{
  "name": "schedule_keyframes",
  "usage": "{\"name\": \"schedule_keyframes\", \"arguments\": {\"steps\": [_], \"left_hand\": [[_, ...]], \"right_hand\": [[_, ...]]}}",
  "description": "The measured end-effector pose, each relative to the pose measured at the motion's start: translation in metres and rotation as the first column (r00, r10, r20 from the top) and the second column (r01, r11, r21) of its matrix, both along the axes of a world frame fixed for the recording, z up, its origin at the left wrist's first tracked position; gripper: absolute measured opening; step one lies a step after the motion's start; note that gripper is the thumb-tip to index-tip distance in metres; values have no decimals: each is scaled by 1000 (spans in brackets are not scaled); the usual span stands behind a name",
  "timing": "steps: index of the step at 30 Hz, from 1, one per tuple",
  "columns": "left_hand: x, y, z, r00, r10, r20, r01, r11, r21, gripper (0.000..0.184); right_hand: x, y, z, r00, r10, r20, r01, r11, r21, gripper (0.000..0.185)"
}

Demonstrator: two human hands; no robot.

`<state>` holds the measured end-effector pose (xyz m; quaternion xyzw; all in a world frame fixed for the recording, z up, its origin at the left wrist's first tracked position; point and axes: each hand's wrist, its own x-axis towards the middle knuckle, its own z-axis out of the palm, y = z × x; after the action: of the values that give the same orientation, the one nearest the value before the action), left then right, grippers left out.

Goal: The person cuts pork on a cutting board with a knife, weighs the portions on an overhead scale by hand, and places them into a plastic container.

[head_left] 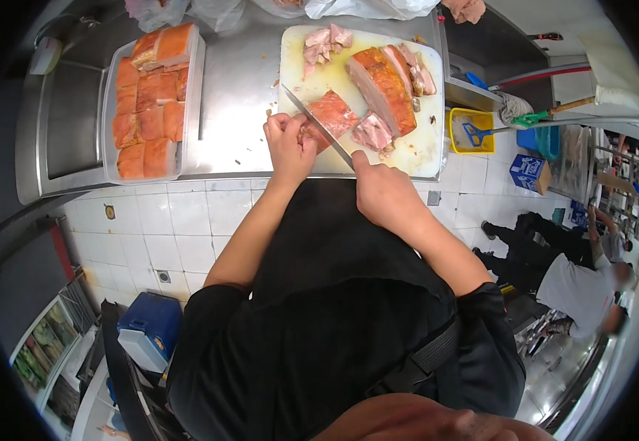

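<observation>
White board [411, 151], meat chunks [374, 134] beside knife [318, 126], filled tub [197, 84], yellow container [452, 132] nearby

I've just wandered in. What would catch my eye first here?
Probably the long knife in the right fingers, slanting over a reddish meat piece on the white cutting board. Next, the big browned slab on the board's right half, then the tray of orange-brown blocks at left.

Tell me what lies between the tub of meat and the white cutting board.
In the head view, a stretch of metal counter with a few small scraps lies between the tub and the board.
</observation>
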<state>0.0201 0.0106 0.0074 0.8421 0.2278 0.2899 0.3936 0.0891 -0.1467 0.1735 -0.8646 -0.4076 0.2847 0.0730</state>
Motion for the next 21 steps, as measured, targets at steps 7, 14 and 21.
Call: {"name": "schedule_keyframes", "arguments": {"steps": [7, 14, 21], "left_hand": [[0, 0, -6, 1000, 15, 18, -15, 999, -32, 35], [2, -2, -5, 1000, 15, 3, -15, 999, 45, 36], [1, -2, -12, 998, 40, 47, -43, 997, 69, 36]], "right_hand": [[2, 10, -6, 1000, 2, -6, -2, 1000, 25, 19], [3, 10, 3, 998, 57, 40, -57, 998, 8, 18], [8, 28, -48, 998, 46, 47, -50, 995, 90, 19]]}}
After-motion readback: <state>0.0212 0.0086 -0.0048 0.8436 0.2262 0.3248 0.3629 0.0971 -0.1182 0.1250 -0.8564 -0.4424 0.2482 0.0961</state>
